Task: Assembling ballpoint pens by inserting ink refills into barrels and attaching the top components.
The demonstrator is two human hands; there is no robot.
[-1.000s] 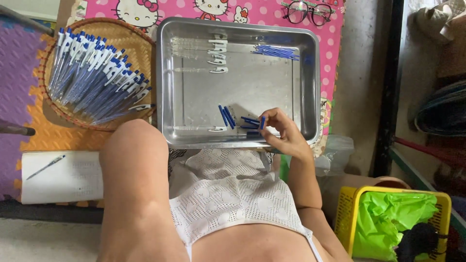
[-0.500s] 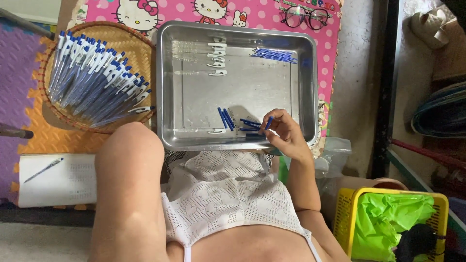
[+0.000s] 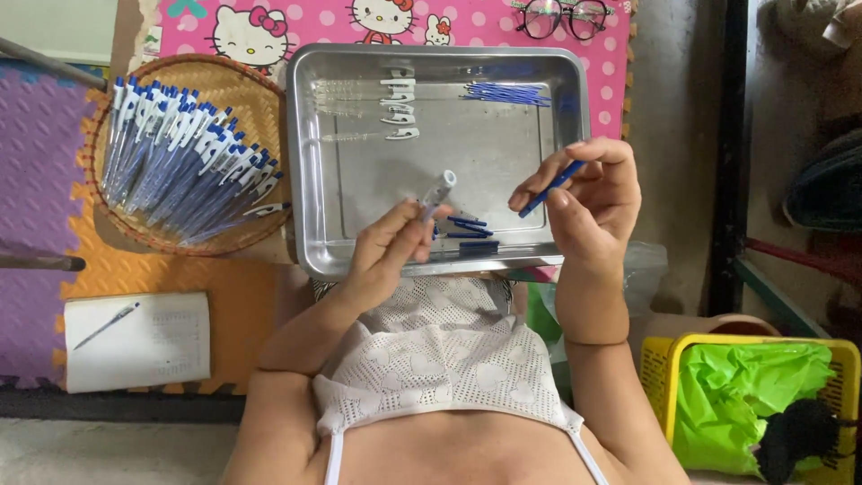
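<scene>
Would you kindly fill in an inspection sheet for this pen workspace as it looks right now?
Surface: colourful foam floor mats; rectangular steel tray on top.
Job's things: clear pen barrel in left hand; blue pen part in right hand; blue refills, white clips, loose blue parts in tray.
Clutter: round woven basket of blue-and-white pens; notebook with pen; black-rimmed glasses.
Grippers: both hands holding.
Cables: nothing seen.
Surroundings: yellow crate with green bag.
</scene>
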